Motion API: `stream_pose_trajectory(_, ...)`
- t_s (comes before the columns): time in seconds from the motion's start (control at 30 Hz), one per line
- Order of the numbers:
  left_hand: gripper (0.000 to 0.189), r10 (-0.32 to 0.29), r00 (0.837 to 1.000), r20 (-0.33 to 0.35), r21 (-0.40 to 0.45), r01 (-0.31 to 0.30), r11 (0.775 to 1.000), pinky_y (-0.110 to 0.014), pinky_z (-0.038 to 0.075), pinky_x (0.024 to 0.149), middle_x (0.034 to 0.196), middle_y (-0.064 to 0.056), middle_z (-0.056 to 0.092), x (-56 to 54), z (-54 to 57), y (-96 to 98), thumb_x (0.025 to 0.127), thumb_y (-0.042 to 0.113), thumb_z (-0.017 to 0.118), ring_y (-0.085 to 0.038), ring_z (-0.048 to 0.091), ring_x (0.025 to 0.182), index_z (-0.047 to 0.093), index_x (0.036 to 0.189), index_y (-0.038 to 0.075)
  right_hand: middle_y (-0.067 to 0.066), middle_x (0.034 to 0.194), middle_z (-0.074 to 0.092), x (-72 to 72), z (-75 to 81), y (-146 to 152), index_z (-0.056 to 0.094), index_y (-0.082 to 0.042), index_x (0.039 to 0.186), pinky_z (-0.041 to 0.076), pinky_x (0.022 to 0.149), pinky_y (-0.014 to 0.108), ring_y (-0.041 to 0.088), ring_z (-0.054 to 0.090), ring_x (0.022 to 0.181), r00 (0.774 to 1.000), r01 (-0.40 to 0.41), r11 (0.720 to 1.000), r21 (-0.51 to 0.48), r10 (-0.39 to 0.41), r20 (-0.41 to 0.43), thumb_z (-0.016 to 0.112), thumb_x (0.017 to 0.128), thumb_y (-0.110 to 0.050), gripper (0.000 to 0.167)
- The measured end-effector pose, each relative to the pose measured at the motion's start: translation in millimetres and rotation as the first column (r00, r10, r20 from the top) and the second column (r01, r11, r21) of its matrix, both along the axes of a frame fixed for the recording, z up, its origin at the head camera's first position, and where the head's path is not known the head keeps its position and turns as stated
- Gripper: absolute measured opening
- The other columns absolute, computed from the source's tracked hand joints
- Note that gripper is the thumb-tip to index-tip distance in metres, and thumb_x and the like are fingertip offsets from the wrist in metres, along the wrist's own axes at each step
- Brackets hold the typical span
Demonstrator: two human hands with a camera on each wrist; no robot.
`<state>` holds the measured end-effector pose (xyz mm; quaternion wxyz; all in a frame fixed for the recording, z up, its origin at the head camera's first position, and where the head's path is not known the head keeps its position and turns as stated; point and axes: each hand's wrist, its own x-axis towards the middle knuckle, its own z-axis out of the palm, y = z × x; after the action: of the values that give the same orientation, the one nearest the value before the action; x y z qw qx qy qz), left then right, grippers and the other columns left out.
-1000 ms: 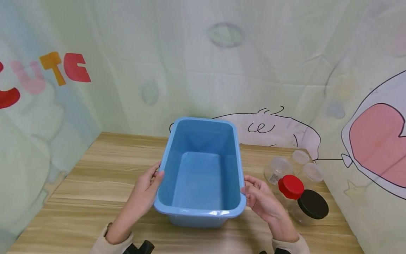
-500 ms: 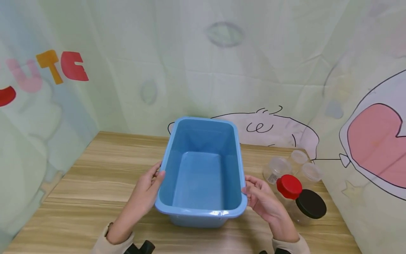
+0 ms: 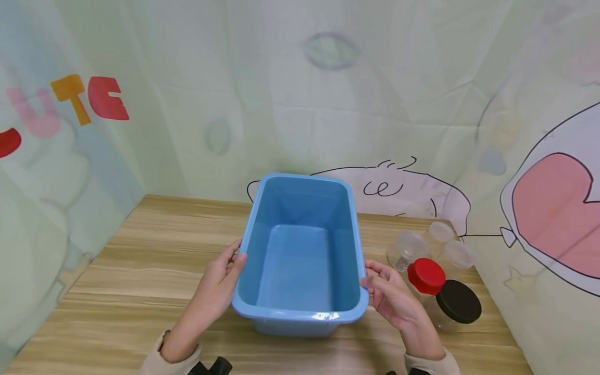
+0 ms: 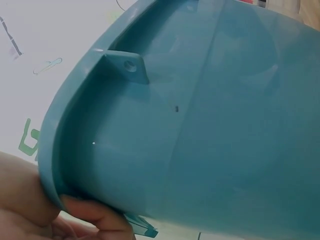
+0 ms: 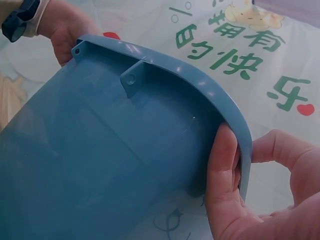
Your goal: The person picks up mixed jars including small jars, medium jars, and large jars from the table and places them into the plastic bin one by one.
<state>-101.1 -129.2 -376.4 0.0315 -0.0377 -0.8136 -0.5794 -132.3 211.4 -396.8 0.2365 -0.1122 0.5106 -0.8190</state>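
A blue plastic storage bin (image 3: pixel 300 271) with nothing inside is at the middle of the head view, its opening tilted toward me. My left hand (image 3: pixel 216 284) grips the left rim, thumb over the lip and fingers beneath it. On the opposite rim my right hand (image 3: pixel 396 299) pinches the lip between thumb and fingers. In the left wrist view the bin's outer wall (image 4: pixel 225 130) fills most of the picture. The right wrist view shows my right fingers (image 5: pixel 223 165) tucked under the rim. Whether the bin's base touches the table cannot be made out.
Right of the bin stand several clear jars: one with a red lid (image 3: pixel 426 276), one with a black lid (image 3: pixel 458 301), others with clear lids (image 3: pixel 412 245). The wooden table (image 3: pixel 140 271) meets a printed cloth backdrop (image 3: pixel 197 104) behind and at both sides.
The bin and both hands have shifted very slightly to the right in the head view, while the jars and backdrop sit slightly further left. Both holds on the rim look the same.
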Motion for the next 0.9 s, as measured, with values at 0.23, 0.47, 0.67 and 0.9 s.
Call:
stream_pose_trajectory(0.23, 0.051, 0.006, 1.000, -0.001, 0.001, -0.006, 1.000, -0.041, 0.058, 0.075, 0.107, -0.021, 0.055, -1.3, -2.2, 3.1, 0.109, 0.020, 0.041, -0.036, 0.066, 0.099, 0.033, 0.149, -0.010, 0.005, 0.101, 0.071, 0.1, -1.4, 3.0, 0.053, 0.000, 0.118, 0.056, 0.081, 0.034, 0.016, 0.072, 0.084, 1.000, -0.006, 1.000, -0.021, 0.006, -0.019, 0.045, 0.095, 0.007, 0.025)
stream_pose_trajectory(0.47, 0.051, 0.007, 1.000, -0.015, 0.007, -0.006, 1.000, -0.041, 0.057, 0.078, 0.107, -0.020, 0.054, -3.1, -3.2, 6.3, 0.109, 0.020, 0.041, -0.035, 0.064, 0.102, 0.033, 0.150, -0.010, 0.005, 0.103, 0.072, 0.5, -0.2, 6.4, 0.055, -0.001, 0.118, 0.056, 0.082, 0.035, 0.016, 0.072, 0.085, 1.000, -0.009, 1.000, -0.025, 0.008, -0.024, 0.045, 0.096, 0.007, 0.026)
stream_pose_trajectory(0.67, 0.051, 0.004, 1.000, -0.001, 0.020, -0.003, 1.000, -0.045, 0.057, 0.079, 0.108, -0.020, 0.053, -2.7, -2.8, 9.2, 0.109, 0.021, 0.041, -0.037, 0.064, 0.104, 0.033, 0.150, -0.009, 0.007, 0.106, 0.072, 1.1, 0.1, 10.5, 0.054, -0.001, 0.121, 0.055, 0.084, 0.037, 0.019, 0.073, 0.088, 1.000, -0.004, 1.000, -0.001, 0.004, -0.016, 0.046, 0.097, 0.004, 0.025)
stream_pose_trajectory(0.9, 0.052, -0.002, 1.000, -0.002, 0.035, 0.002, 0.999, -0.045, 0.057, 0.079, 0.109, -0.021, 0.054, -2.7, -3.7, 11.3, 0.109, 0.021, 0.041, -0.038, 0.063, 0.106, 0.032, 0.150, -0.009, 0.008, 0.108, 0.071, 0.3, 0.1, 13.4, 0.054, -0.001, 0.122, 0.054, 0.085, 0.037, 0.019, 0.072, 0.090, 0.999, -0.026, 1.000, -0.015, 0.026, -0.022, 0.044, 0.098, 0.005, 0.026)
